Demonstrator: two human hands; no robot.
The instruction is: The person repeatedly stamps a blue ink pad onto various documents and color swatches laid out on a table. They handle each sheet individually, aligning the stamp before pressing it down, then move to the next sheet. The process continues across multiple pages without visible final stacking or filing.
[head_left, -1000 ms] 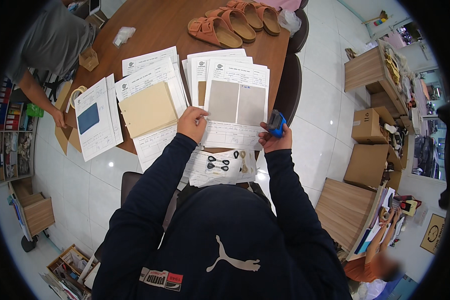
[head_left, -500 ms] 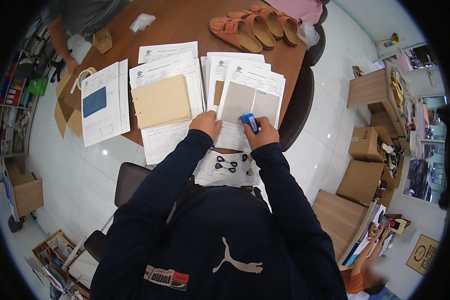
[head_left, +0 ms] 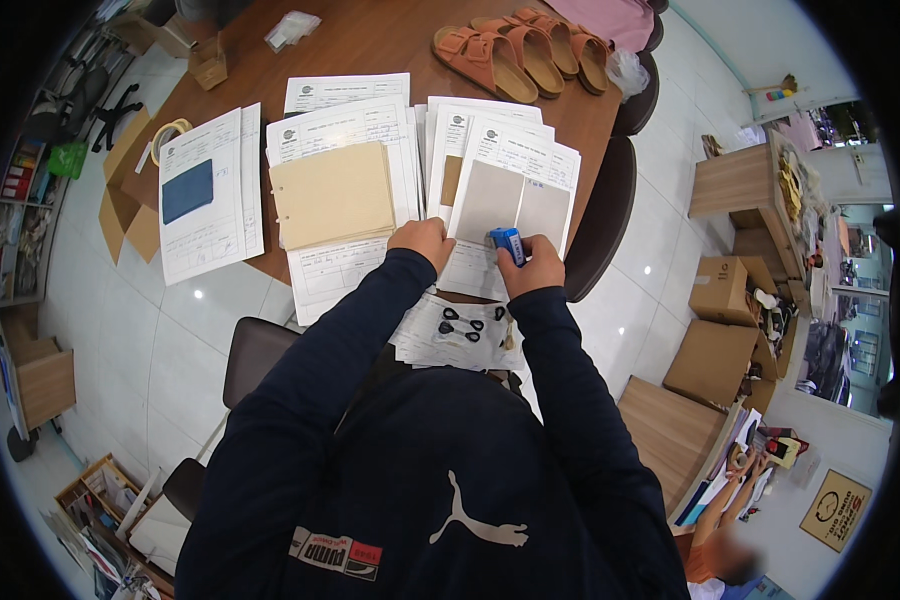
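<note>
In my right hand (head_left: pixel 538 266) is a small blue box-shaped item (head_left: pixel 508 243) with a white label; its exact kind is unclear. I hold it over the lower part of a grey material swatch (head_left: pixel 490 190) on a printed paper form (head_left: pixel 478 275). A paler swatch (head_left: pixel 544 213) lies beside the grey one. My left hand (head_left: pixel 423 243) is closed at the left edge of that form, its fingertips partly hidden. Left of it, a cream swatch stack (head_left: pixel 332 195) rests on other forms. Close to my body, a clear bag (head_left: pixel 470 325) with black loop-shaped parts lies on papers.
Orange two-strap sandals (head_left: pixel 490 65) stand at the table's far right. Further left are a blue swatch (head_left: pixel 188 192) on forms, a tape roll (head_left: pixel 172 138) and a small cardboard box (head_left: pixel 208 64). Dark chairs (head_left: pixel 607 220) line the table's right side. Another person (head_left: pixel 720 555) is at the lower right.
The whole view has shifted slightly. The blue item is turned a little in my right hand, still over the grey swatch. The other person's arm at the upper left has drawn back from the table edge.
</note>
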